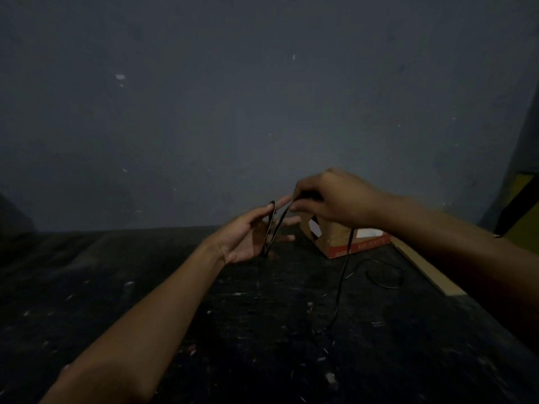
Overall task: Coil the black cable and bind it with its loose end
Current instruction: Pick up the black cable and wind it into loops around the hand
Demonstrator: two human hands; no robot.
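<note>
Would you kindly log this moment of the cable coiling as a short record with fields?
left hand: open, fingers straight, cable looped around them
right hand: pinches the cable just above the left fingertips
black cable: a few loops on the left hand; the rest hangs from the right hand to the table
table: dark, scuffed, slack cable lying on it
cardboard box: behind the hands, on the table
binding: not yet done

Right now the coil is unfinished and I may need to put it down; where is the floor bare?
Bare dark floor lies left of the left hand, up to the wall. It is crowded on the right: cardboard box, wooden strip, and slack cable trailing from the right hand.
</note>
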